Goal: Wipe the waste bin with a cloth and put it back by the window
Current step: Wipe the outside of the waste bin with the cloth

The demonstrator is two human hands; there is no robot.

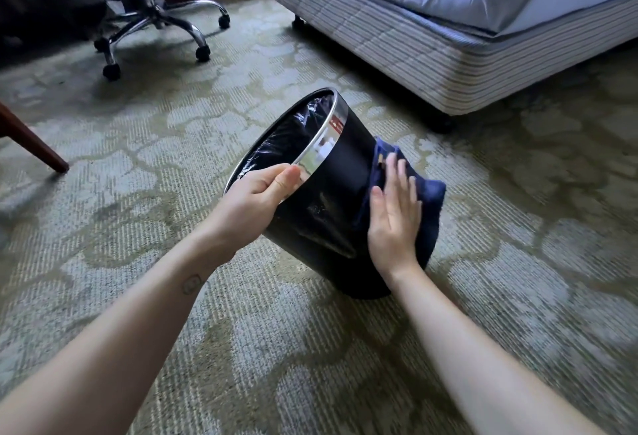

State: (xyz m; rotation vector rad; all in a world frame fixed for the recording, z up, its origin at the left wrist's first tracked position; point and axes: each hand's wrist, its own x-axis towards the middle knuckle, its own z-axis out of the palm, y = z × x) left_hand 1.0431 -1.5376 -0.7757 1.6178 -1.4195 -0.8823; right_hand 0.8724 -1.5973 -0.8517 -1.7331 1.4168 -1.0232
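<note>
A black round waste bin (pixel 340 172) with a shiny metal rim and a black liner inside stands tilted on the carpet, its mouth facing up and to the left. My left hand (pixel 257 196) grips the near part of the rim, thumb on the metal band. A dark blue cloth (pixel 429 207) lies against the bin's right side. My right hand (pixel 395 213) presses flat on the cloth with straight fingers. The bin's base touches the floor near my right wrist.
A bed (pixel 431 44) on castors stands at the upper right. An office chair with a chrome wheeled base (pixel 155 25) is at the upper left. A brown wooden furniture leg (pixel 32 144) slants at the left edge. Patterned carpet (pixel 276 348) covers the floor.
</note>
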